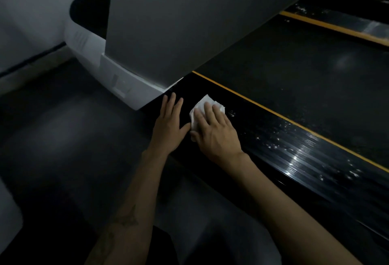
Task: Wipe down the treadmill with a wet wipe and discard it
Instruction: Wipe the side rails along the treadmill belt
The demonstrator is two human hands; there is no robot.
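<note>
The wet wipe (pixel 202 107) is pressed flat against the treadmill's black side rail (pixel 294 151), just beside the grey upright (pixel 168 29), under the straight, spread fingers of the right hand (pixel 214 132), presumably so pressure is distributed across the sheet. The left hand (pixel 170 121) is laid flat and empty on the rail, nearer the upright, probably as a brace.

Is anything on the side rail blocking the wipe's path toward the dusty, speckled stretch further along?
Nothing visible does. The right hand presses the wet wipe flat on the black side rail. The speckled stretch lies bare ahead. The left hand rests flat on the other side, near the grey upright, out of that path.
</note>
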